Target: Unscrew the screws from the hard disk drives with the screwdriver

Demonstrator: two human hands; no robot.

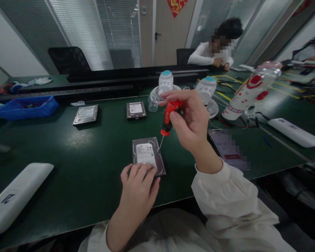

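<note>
Leaning over the green desk (99,189), the person holds a screwdriver (170,108) in the right hand (193,120), its fingers grasping the handle with the thumb on the near side and the others curled over the top. The handle is bright red with black sections and pale lettering, followed by a red collar and a thin metal shaft. It leans, the shaft slanting down and to the left, so that the tip meets the right edge of a hard drive (144,151); whether it sits in a screw is too small to tell.

The drive lies flat near the front of the desk, ahead of the person. Its top is dark grey metal with a slightly paler rim, a curved outline pressed into the far right part, and a large white label crowded with fine print and small square codes. The left hand (139,185) covers its near end, fingers spread across the label's lower part, unclenched; I cannot tell whether they grip the edges or only press down.

Farther back lie a second drive (135,110), dark with a white label, and a more silvery third drive (86,114) to its left.
</note>
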